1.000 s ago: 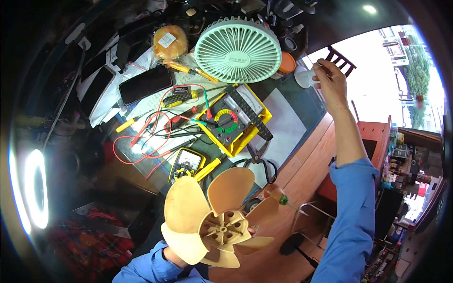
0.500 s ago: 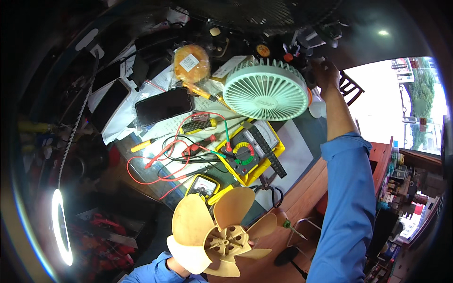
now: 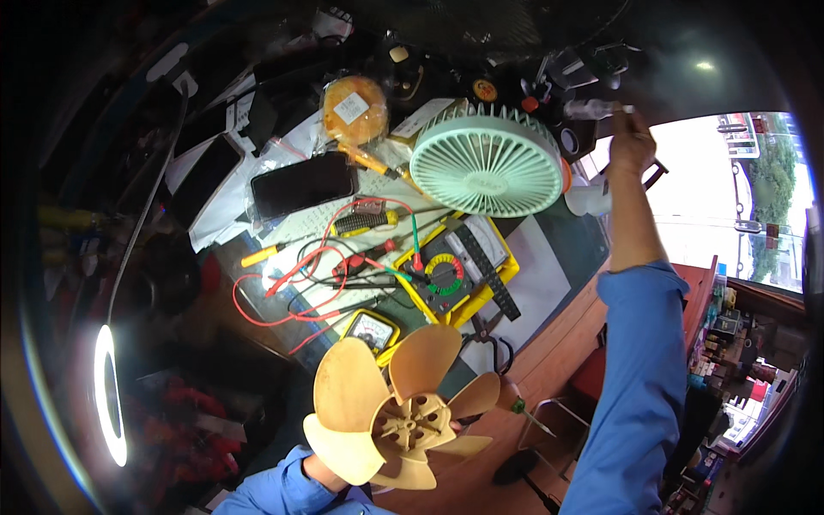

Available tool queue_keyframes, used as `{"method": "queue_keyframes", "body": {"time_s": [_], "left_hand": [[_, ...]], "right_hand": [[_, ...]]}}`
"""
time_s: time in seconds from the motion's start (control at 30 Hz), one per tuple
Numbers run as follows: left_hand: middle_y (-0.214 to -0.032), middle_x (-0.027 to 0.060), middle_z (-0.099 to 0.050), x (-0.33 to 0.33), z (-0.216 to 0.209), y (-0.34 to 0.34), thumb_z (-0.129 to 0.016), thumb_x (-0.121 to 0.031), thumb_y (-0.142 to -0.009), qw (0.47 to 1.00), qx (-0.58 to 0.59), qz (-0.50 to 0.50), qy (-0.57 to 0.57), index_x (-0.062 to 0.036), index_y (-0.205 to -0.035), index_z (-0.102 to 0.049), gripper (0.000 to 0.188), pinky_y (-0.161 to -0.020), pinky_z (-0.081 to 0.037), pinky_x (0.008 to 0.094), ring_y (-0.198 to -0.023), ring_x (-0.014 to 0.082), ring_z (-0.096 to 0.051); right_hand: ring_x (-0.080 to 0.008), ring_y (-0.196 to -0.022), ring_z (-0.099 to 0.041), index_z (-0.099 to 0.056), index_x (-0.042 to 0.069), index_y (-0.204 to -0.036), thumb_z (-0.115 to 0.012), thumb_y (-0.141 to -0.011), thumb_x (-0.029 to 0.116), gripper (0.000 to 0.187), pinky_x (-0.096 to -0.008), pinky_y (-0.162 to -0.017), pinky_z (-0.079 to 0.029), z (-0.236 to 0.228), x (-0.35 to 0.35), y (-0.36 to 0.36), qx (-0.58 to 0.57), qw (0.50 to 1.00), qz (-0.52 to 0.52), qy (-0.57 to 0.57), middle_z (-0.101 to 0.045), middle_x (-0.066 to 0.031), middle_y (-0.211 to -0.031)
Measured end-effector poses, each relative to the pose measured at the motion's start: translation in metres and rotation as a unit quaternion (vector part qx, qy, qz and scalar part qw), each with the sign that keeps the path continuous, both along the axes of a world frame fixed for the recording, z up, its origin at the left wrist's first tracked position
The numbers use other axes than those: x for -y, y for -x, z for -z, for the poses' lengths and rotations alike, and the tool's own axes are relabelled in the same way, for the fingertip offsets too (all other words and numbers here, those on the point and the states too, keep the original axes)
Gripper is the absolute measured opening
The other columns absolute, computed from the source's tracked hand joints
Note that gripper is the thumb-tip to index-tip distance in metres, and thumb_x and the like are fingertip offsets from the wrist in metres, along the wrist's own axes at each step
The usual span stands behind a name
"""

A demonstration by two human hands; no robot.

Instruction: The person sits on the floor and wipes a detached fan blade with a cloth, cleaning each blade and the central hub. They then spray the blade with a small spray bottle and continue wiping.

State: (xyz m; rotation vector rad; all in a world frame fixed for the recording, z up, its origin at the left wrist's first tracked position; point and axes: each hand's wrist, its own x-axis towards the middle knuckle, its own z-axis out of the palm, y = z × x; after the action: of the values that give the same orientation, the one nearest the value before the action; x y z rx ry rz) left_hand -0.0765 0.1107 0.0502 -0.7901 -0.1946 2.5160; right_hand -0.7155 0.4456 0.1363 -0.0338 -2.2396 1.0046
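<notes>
My left hand holds a yellowed plastic fan blade from behind, its ribbed hub facing up. Most of the fingers are hidden behind the blade. At the far right, my right hand is raised at the table's far edge, closed on a small clear bottle that lies sideways in the grip. Left of that hand stands a mint-green desk fan with a round slatted grille. Between the grille and the fan blade sits a yellow-cased analog multimeter with a black strip lying across it.
Red and black test leads tangle beside a yellow-black screwdriver. Further left lie a black phone and a wrapped orange roll. Black-handled pliers rest by the table's right edge. A ring light glows at lower left.
My right hand has moved right, away from the desk fan, and now shows the clear bottle in its grip. My left hand keeps the fan blade in nearly the same place.
</notes>
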Motion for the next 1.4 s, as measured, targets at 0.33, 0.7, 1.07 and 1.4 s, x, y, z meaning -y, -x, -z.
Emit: {"method": "queue_keyframes", "body": {"time_s": [0.33, 0.7, 1.07, 1.4], "left_hand": [[-0.155, 0.0211, -0.065, 0.013, -0.015, -0.039, -0.053, -0.032, -0.117, 0.999, -0.037, 0.007, 0.02, 0.0016, -0.161, -0.051, 0.055, -0.118, -0.057, 0.0477, -0.136, 0.0348, -0.069], [-0.155, 0.0212, -0.066, -0.031, -0.008, -0.156, -0.054, -0.028, -0.117, 0.987, -0.061, 0.141, -0.04, 0.0021, -0.161, -0.052, 0.053, -0.118, -0.057, 0.0467, -0.136, 0.034, -0.069], [-0.154, 0.0213, -0.066, -0.075, 0.034, -0.241, -0.055, -0.024, -0.117, 0.965, -0.113, 0.209, -0.112, 0.0027, -0.16, -0.053, 0.05, -0.117, -0.057, 0.0456, -0.135, 0.0332, -0.069], [-0.157, 0.0233, -0.064, -0.085, 0.036, -0.262, -0.056, -0.019, -0.117, 0.959, -0.113, 0.223, -0.136, 0.0044, -0.161, -0.051, 0.05, -0.12, -0.056, 0.0462, -0.137, 0.0346, -0.068]], "right_hand": [[-0.0435, -0.148, -0.061, -0.071, 0.006, -0.132, -0.061, -0.117, 0.035, 0.034, -0.0702, -0.125, -0.048, -0.183, -0.082, -0.251, 0.035, 0.924, -0.253, 0.285, -0.073, -0.0214, -0.144], [-0.0197, -0.079, -0.069, -0.057, 0.007, -0.133, -0.058, -0.117, 0.052, 0.048, -0.032, -0.071, -0.059, -0.117, 0.002, -0.778, 0.272, 0.861, 0.019, 0.428, -0.069, -0.0095, -0.103], [-0.0206, -0.087, -0.065, -0.048, -0.006, -0.158, -0.051, -0.107, 0.017, 0.056, -0.0354, -0.08, -0.057, -0.119, 0.082, -0.947, 0.355, 0.803, 0.035, 0.478, -0.064, -0.0123, -0.111], [-0.0156, -0.094, -0.067, -0.034, 0.001, -0.174, -0.055, -0.118, 0.006, 0.06, -0.034, -0.086, -0.061, -0.115, 0.099, -0.981, 0.296, 0.892, -0.025, 0.34, -0.066, -0.0095, -0.119]]}}
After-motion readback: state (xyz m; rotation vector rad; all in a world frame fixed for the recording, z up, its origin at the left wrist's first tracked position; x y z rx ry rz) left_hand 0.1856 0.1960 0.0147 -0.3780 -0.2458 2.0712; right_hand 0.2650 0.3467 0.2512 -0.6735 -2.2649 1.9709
